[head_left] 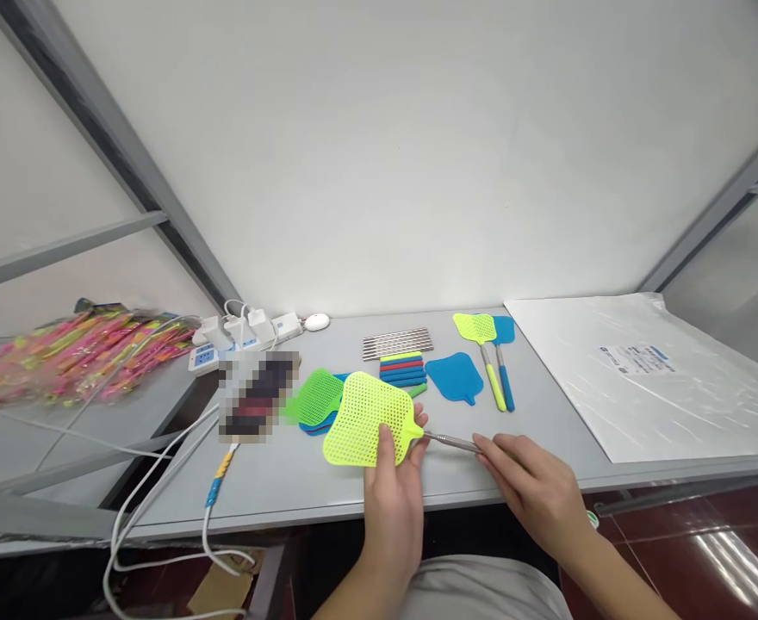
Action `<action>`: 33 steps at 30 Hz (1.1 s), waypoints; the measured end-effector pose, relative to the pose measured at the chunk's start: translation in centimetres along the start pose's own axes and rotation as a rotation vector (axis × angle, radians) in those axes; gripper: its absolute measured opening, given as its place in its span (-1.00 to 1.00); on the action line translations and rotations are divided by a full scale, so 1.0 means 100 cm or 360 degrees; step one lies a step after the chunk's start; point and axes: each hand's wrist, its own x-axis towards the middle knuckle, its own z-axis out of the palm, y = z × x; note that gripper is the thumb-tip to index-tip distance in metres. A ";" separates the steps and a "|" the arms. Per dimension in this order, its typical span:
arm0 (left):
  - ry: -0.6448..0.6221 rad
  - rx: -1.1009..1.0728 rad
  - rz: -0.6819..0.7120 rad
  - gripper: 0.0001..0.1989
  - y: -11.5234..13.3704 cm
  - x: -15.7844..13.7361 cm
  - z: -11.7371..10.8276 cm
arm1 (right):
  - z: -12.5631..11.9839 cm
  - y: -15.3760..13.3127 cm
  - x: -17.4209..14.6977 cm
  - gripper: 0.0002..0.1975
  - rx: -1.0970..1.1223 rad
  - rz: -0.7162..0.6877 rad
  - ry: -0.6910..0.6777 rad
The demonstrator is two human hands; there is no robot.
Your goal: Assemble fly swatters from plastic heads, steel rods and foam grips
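Observation:
My left hand [394, 482] grips a yellow fly swatter head [367, 418], thumb on its mesh near the neck. A metal rod [451, 442] meets that neck, and my right hand [534, 486] pinches the rod's other end. Whether the rod sits inside the neck I cannot tell. Behind my left hand lie a green swatter head [320, 398] and blue ones, partly covered. Coloured handle grips [401, 370] lie in a row beyond, with several metal rods [397, 343] above them. Right of these is a blue swatter head [455, 377].
Two swatters with handles, one yellow [496, 392] and one blue [508, 396], lie at the back right. A white wrapped package [586, 387] covers the table's right side. At left are a power strip [204, 356], cables, a blurred-out object [259, 396] and bagged pink-and-yellow items [88, 349].

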 end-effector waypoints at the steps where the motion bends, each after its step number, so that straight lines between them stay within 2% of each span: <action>1: 0.0015 0.0008 0.0012 -0.56 0.000 0.005 0.005 | -0.001 -0.003 0.004 -0.59 0.0009 -0.0020 -0.0022; 3: 0.0018 0.0043 0.0057 -0.57 0.001 0.013 0.012 | -0.004 -0.008 0.012 -0.60 0.0073 0.0004 -0.0090; 5: -0.0007 0.0082 0.0093 -0.57 0.002 0.020 0.018 | -0.009 -0.014 0.022 -0.64 0.0233 0.0127 -0.0192; 8: 0.0037 0.0103 0.0103 -0.58 0.002 0.024 0.023 | -0.018 -0.019 0.042 -0.76 0.0668 0.0437 -0.0425; 12: 0.0104 0.0129 0.0106 -0.58 0.002 0.025 0.024 | -0.030 -0.014 0.070 -0.70 0.1156 0.0866 -0.0821; 17: -0.0077 0.0178 0.0174 -0.61 0.018 0.032 0.027 | -0.027 -0.008 0.094 -0.61 0.1926 0.1328 -0.1272; 19: -0.0186 0.0201 0.0169 -0.63 0.028 0.041 0.029 | -0.020 -0.008 0.099 -0.59 0.2149 0.1441 -0.1351; 21: -0.0224 0.0207 0.0172 -0.68 0.036 0.051 0.030 | -0.012 -0.008 0.102 -0.60 0.2163 0.1431 -0.1281; 23: -0.0146 0.0179 0.0222 -0.73 0.042 0.062 0.030 | -0.005 -0.008 0.104 -0.64 0.1935 0.1295 -0.1128; 26: 0.0171 0.0110 0.0344 -0.76 0.047 0.078 0.028 | 0.005 -0.008 0.105 -0.71 0.1402 0.0991 -0.0960; 28: 0.0337 0.0090 0.0361 -0.74 0.048 0.087 0.026 | 0.011 -0.009 0.106 -0.73 0.1201 0.0856 -0.0925; 31: 0.0350 0.0063 0.0326 -0.73 0.047 0.095 0.024 | 0.017 -0.010 0.107 -0.70 0.1246 0.0897 -0.0886; 33: 0.0281 0.0045 0.0307 -0.73 0.046 0.096 0.023 | 0.020 -0.008 0.108 -0.63 0.1536 0.1129 -0.1009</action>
